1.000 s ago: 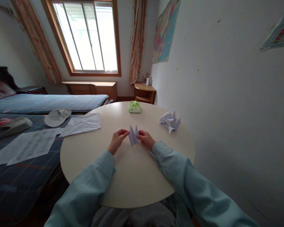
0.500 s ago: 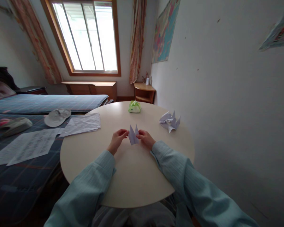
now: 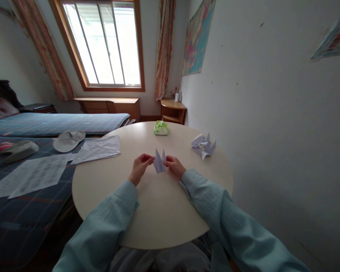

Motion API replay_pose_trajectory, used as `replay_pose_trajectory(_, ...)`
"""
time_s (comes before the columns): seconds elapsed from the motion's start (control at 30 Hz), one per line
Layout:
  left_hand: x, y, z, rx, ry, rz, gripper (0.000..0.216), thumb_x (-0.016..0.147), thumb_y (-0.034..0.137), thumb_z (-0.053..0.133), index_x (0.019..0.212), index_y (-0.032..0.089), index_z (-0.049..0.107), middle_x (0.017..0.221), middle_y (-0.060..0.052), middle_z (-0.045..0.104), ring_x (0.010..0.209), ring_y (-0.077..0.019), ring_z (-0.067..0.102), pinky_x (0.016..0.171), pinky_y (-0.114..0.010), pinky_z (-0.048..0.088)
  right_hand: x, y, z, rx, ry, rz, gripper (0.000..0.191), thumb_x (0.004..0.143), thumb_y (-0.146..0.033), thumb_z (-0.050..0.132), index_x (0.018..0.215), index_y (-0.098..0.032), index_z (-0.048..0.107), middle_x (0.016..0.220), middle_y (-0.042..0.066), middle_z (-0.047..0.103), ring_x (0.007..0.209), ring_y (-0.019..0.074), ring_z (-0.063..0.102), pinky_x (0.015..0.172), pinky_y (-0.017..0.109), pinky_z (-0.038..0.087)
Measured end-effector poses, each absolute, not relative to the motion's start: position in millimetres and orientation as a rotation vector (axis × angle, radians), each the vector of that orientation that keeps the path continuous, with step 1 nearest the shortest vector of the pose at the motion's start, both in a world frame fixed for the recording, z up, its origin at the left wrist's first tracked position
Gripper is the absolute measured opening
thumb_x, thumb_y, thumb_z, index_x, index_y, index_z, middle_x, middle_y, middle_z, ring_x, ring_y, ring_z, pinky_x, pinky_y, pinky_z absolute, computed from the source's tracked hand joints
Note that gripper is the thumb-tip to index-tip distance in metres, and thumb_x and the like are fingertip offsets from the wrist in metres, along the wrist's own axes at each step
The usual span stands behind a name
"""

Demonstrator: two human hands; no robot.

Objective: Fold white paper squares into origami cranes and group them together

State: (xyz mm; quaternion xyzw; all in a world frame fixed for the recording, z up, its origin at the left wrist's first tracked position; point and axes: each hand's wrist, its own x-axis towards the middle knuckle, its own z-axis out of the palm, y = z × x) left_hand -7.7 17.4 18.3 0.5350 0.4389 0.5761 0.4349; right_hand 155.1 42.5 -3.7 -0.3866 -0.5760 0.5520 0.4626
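Observation:
A small folded piece of pale lilac paper (image 3: 159,163) with two upright points stands on the round cream table (image 3: 147,215). My left hand (image 3: 140,167) pinches its left side with closed fingers. On the other side my right hand (image 3: 173,166) pinches it the same way. Both light blue sleeves reach in from the near edge.
A pile of finished lilac paper figures (image 3: 203,146) lies at the table's right side. A green-and-white packet (image 3: 161,128) sits at the far edge, crumpled paper sheets (image 3: 99,148) at the left. Beside the table a bed (image 3: 22,177) carries papers and a cap (image 3: 68,139). A white wall is close on the right.

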Motion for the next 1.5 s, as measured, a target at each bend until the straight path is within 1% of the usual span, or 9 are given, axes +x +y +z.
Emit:
replay_pose_trajectory(0.27, -6.5, 19.2, 16.3, 1.262, 1.053, 1.469, 0.031, 0.052, 0.034, 0.071, 0.068, 0.013, 0.054, 0.06, 0.002, 0.056, 0.057, -0.0087, 0.052, 0.057, -0.024, 0.041, 154.8, 43.1, -4.2, -0.946, -1.415, 1.36, 0.01, 0.053, -0.019, 0.056, 0.062, -0.016, 0.053, 0.057, -0.005, 0.052, 0.057, 0.0089, 0.044, 0.057, 0.023, 0.029)
replay_pose_trajectory(0.4, -6.1, 18.6, 17.6, 1.235, 1.067, 1.457, 0.035, 0.052, 0.034, 0.07, 0.075, 0.013, 0.054, 0.064, 0.001, 0.058, 0.059, -0.0096, 0.053, 0.058, -0.024, 0.042, 154.5, 42.6, -3.9, -0.951, -1.404, 1.358, 0.011, 0.052, -0.019, 0.056, 0.062, -0.016, 0.053, 0.057, -0.005, 0.052, 0.056, 0.0087, 0.043, 0.056, 0.023, 0.029)
replay_pose_trajectory(0.53, -6.2, 15.6, 19.7, 1.265, 1.081, 1.393, 0.037, 0.054, 0.035, 0.069, 0.081, 0.012, 0.057, 0.07, -0.002, 0.061, 0.063, -0.011, 0.054, 0.06, -0.025, 0.041, 154.6, 41.6, -2.9, -0.945, -1.421, 1.358, 0.011, 0.053, -0.02, 0.057, 0.063, -0.016, 0.053, 0.058, -0.005, 0.052, 0.057, 0.0091, 0.044, 0.057, 0.023, 0.03)
replay_pose_trajectory(0.7, -6.4, 12.8, 20.2, 1.341, 1.085, 1.331, 0.029, 0.058, 0.037, 0.065, 0.074, 0.013, 0.062, 0.065, -0.001, 0.06, 0.06, -0.0107, 0.051, 0.059, -0.025, 0.039, 154.7, 42.2, -3.3, -0.924, -1.427, 1.349, 0.016, 0.053, -0.026, 0.06, 0.062, -0.016, 0.053, 0.058, -0.005, 0.053, 0.057, 0.0093, 0.045, 0.057, 0.023, 0.03)
replay_pose_trajectory(0.8, -6.1, 13.2, 19.6, 1.351, 1.096, 1.322, 0.029, 0.058, 0.039, 0.064, 0.072, 0.014, 0.064, 0.062, -0.001, 0.06, 0.059, -0.0111, 0.051, 0.057, -0.024, 0.039, 154.7, 42.3, -3.4, -0.918, -1.44, 1.33, 0.018, 0.053, -0.028, 0.063, 0.062, -0.016, 0.053, 0.058, -0.005, 0.054, 0.057, 0.0092, 0.045, 0.057, 0.023, 0.031)
replay_pose_trajectory(0.97, -5.2, 13.8, 19.4, 1.35, 1.099, 1.318, 0.031, 0.058, 0.041, 0.063, 0.072, 0.014, 0.064, 0.065, -0.002, 0.062, 0.06, -0.0117, 0.052, 0.056, -0.024, 0.039, 153.8, 39.9, -0.7, -0.889, -1.484, 1.36, 0.023, 0.051, -0.032, 0.066, 0.063, -0.016, 0.054, 0.058, -0.004, 0.055, 0.058, 0.0101, 0.047, 0.059, 0.024, 0.034)
replay_pose_trajectory(1.23, -6.3, 16.7, 16.3, 1.399, 1.11, 1.341, 0.03, 0.059, 0.043, 0.061, 0.067, 0.014, 0.062, 0.059, 0.0, 0.058, 0.056, -0.0106, 0.049, 0.053, -0.023, 0.037, 152.8, 38.4, -0.5, -0.886, -1.545, 1.366, 0.026, 0.052, -0.035, 0.068, 0.06, -0.015, 0.054, 0.058, -0.004, 0.055, 0.061, 0.0117, 0.05, 0.064, 0.026, 0.038)
replay_pose_trajectory(1.5, -7.4, 17.7, 16.8, 1.464, 1.096, 1.357, 0.024, 0.061, 0.039, 0.061, 0.06, 0.015, 0.058, 0.055, 0.002, 0.054, 0.054, -0.0098, 0.047, 0.052, -0.022, 0.036, 154.2, 38.0, -0.9, -0.898, -1.583, 1.352, 0.02, 0.054, -0.03, 0.066, 0.062, -0.015, 0.055, 0.06, -0.003, 0.056, 0.063, 0.0124, 0.051, 0.065, 0.027, 0.038)
